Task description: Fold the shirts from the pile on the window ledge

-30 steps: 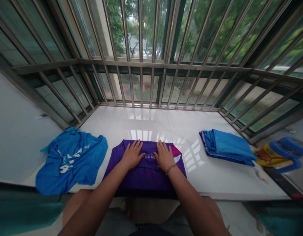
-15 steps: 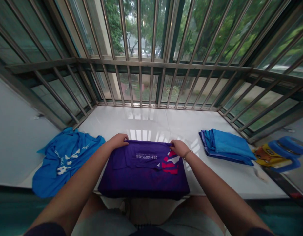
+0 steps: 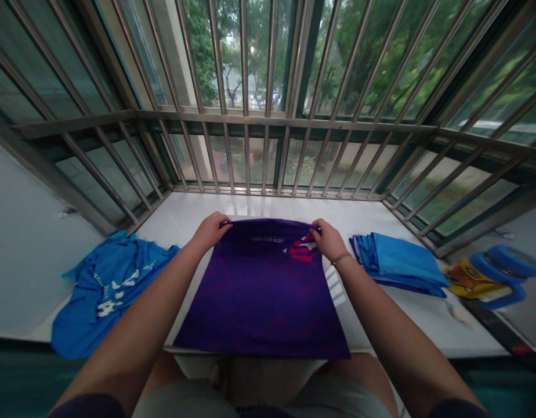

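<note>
A purple T-shirt (image 3: pixel 263 296) with small white lettering and a red and white print spreads over the white ledge in front of me. Its near edge reaches the front of the ledge. My left hand (image 3: pixel 212 227) pinches the far left corner, and my right hand (image 3: pixel 329 239) pinches the far right corner beside the red print. Between the two hands the far edge is pulled fairly straight and looks lifted off the surface. A bracelet circles my right wrist.
A crumpled blue T-shirt (image 3: pixel 109 290) lies to the left. On the right rests a stack of folded blue clothes (image 3: pixel 407 264), with a yellow container with a blue lid (image 3: pixel 489 276) beyond it. Metal window bars (image 3: pixel 268 122) enclose the back of the white ledge (image 3: pixel 246 203).
Both hands have moved away from me and slightly apart, drawing the far edge of the purple T-shirt with them. More of the shirt is spread out, and its near edge looks wider.
</note>
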Motion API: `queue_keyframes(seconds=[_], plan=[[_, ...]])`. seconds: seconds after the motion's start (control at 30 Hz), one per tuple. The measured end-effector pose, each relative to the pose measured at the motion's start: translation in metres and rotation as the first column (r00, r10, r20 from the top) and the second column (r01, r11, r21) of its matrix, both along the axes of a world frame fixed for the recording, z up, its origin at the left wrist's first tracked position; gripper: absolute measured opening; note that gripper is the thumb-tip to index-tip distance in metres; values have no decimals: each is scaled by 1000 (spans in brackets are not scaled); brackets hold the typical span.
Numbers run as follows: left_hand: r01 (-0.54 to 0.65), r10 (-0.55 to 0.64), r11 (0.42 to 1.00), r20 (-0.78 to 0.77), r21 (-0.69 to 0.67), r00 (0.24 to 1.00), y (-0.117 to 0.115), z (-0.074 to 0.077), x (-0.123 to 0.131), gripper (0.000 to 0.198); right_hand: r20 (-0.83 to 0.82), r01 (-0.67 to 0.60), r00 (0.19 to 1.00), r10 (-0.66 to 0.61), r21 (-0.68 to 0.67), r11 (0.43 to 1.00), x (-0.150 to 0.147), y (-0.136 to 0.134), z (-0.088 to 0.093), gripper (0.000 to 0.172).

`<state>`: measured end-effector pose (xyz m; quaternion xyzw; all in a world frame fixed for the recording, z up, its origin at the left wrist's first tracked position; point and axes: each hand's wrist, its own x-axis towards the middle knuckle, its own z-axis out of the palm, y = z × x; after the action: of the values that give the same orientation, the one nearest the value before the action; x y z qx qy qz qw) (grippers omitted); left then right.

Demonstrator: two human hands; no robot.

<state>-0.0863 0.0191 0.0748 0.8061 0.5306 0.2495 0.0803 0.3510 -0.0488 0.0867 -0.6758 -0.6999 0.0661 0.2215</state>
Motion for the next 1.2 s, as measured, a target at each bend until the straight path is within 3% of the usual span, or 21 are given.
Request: queue_keyframes(seconds=[0.1,0.23,0.33,0.43,0.57,0.7,0.8,0.9,0.97,1.07,1.2], plan=[[121,-129,990,108,74,986,-53,-14,-14,21,-46,-146,987,153,127,981,10,-48,-6,11],[201,-201,980,76,6,977,-137,-64,-33,20,21,-284,959,284,101,953,19,-129,-41,16],[167,-168,986,-43,-29,985,-185,-102,-42,26,65,-344,936,345,-30,939,19,-180,-75,20],[86,-86,996,-100,-6,991,-210,-118,-46,33,116,-349,928,353,-54,936,16,-210,-98,28],[61,-57,998,-101,33,993,-211,-104,-39,33,157,-268,953,258,49,962,-3,-218,-107,37],[59,-52,996,-114,63,992,-193,-88,-8,37,205,-249,950,235,45,967,-45,-200,-105,53],[37,-27,998,-167,57,986,-184,-90,22,42,240,-237,940,243,-57,970,-74,-177,-101,63],[-6,19,998,-202,61,979,-188,-100,41,44,247,-192,944,216,-120,974,-83,-163,-98,65],[-98,112,992,-186,83,976,-193,-106,40,44,242,-155,954,180,-118,981,-76,-164,-100,64],[-307,318,946,-133,102,939,-194,-110,18,48,234,-140,959,158,-90,986,-59,-180,-109,60],[-524,526,850,-128,52,841,-172,-105,-21,59,228,-190,955,189,-15,982,-41,-205,-121,52]])
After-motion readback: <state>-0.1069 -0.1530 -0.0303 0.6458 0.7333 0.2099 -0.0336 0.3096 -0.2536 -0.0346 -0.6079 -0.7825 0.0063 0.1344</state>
